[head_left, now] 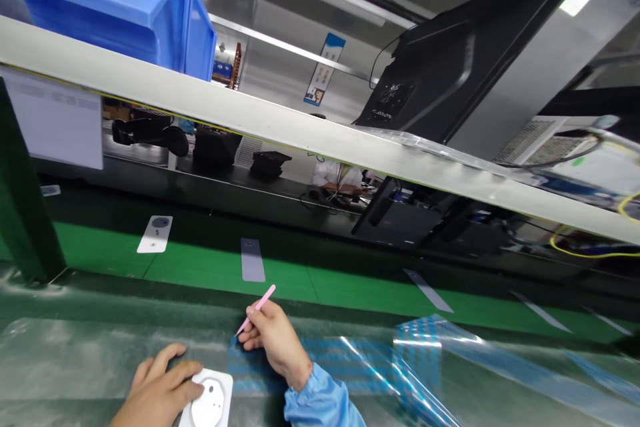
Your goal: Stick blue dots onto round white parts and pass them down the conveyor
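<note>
My left hand [163, 390] is at the lower left, fingers partly spread. Two fingertips press on the left edge of a white panel [226, 392] with rounded corners, which bears a white disc with small dark holes; my thumb is hidden. Pink tweezers [265, 297] are pinched in my right hand [275, 340]. Their tip points down at the left end of a clear film sheet [345, 363] with rows of blue pieces, lying beneath my right hand and sleeve. Whether the tip grips a blue piece is too small to tell.
Beyond the bench runs a green conveyor belt [200, 260], carrying a white panel [161, 240], a grey panel [253, 260] and several others. A pale shelf beam [240, 110] crosses above, with a blue bin [165, 20] and a black monitor [450, 60]. Curled film [425, 347] lies right.
</note>
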`<state>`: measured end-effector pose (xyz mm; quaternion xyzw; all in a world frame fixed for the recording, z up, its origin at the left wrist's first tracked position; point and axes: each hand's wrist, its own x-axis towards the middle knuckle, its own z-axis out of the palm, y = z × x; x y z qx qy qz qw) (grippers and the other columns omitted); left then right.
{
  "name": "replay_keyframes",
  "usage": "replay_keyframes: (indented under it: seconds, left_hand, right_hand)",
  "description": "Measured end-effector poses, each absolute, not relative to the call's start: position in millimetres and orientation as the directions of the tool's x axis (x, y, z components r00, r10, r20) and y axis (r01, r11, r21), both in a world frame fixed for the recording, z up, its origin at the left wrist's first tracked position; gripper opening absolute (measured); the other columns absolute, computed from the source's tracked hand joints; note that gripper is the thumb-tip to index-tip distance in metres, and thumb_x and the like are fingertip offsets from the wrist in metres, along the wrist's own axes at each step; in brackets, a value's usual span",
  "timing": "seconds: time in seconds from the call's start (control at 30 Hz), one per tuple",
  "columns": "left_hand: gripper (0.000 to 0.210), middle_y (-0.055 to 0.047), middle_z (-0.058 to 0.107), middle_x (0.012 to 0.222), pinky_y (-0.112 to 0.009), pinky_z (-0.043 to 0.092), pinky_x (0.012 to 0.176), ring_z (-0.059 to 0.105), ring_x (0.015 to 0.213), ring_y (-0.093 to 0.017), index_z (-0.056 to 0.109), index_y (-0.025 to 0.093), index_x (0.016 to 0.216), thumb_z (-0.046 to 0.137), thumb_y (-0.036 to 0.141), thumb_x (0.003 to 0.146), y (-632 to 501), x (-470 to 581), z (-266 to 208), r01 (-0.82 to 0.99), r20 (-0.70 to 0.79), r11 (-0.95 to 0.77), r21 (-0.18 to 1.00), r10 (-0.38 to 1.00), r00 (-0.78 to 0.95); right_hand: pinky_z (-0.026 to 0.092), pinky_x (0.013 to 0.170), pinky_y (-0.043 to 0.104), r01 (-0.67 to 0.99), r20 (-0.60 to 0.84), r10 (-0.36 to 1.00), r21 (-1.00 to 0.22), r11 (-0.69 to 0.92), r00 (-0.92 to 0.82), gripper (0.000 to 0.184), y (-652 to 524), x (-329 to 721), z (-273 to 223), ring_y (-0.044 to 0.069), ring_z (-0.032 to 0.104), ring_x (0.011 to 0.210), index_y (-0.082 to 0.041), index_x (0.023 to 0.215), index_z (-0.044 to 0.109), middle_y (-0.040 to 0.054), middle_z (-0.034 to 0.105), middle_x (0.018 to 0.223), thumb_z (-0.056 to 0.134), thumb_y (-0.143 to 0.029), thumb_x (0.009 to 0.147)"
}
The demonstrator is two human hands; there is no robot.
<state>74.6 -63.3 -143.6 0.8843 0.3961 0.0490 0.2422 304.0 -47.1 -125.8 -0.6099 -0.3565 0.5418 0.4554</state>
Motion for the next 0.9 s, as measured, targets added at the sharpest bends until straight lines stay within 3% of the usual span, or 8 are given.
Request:
replay_keyframes:
  seconds: [0.17,0.43,0.63,0.9]
  left_hand:
    - [0.036,-0.002,0.058,0.139,-0.055,0.029,0.108,0.033,0.14,-0.037,0.07,0.032,0.114,0.055,0.026,0.082,-67,77,-131,0.691,-0.172,-0.531,0.49,0.719,0.674]
    - [0.043,-0.002,0.054,0.142,-0.055,0.028,0.11,0.032,0.141,-0.035,0.068,0.028,0.119,0.053,0.022,0.079,-72,81,-118,0.719,-0.249,-0.522,0.459,0.701,0.668]
    - [0.061,-0.003,0.048,0.147,-0.053,0.02,0.116,0.026,0.144,-0.035,0.066,0.027,0.122,0.064,0.019,0.061,-74,89,-96,0.797,-0.407,-0.421,0.433,0.697,0.59]
    - [0.065,0.0,0.044,0.151,-0.049,0.017,0.118,0.021,0.146,-0.032,0.064,0.025,0.125,0.063,0.02,0.061,-76,96,-85,0.825,-0.477,-0.404,0.395,0.677,0.561]
  right_hand:
    - [0.037,0.039,0.017,-0.033,-0.353,0.932,-0.935,-0.352,0.077,0.067,-79,285,-126,0.012,0.059,0.047,-0.018,0.077,0.043,-0.0003,0.057,0.058,0.069,-0.075,0.057]
    - [0.036,0.035,0.017,0.087,-0.389,0.909,-0.911,-0.403,0.15,0.063,-95,271,-140,0.011,0.056,0.044,-0.017,0.078,0.045,0.0008,0.057,0.059,0.061,-0.075,0.061]
    - [0.037,0.037,0.017,0.102,-0.399,0.901,-0.902,-0.419,0.171,0.049,-99,268,-135,0.01,0.056,0.045,-0.017,0.075,0.046,0.0013,0.058,0.06,0.063,-0.063,0.069]
    - [0.038,0.038,0.015,0.109,-0.413,0.889,-0.892,-0.438,0.195,0.036,-100,267,-134,0.009,0.056,0.044,-0.016,0.077,0.046,-0.0003,0.058,0.059,0.061,-0.049,0.076]
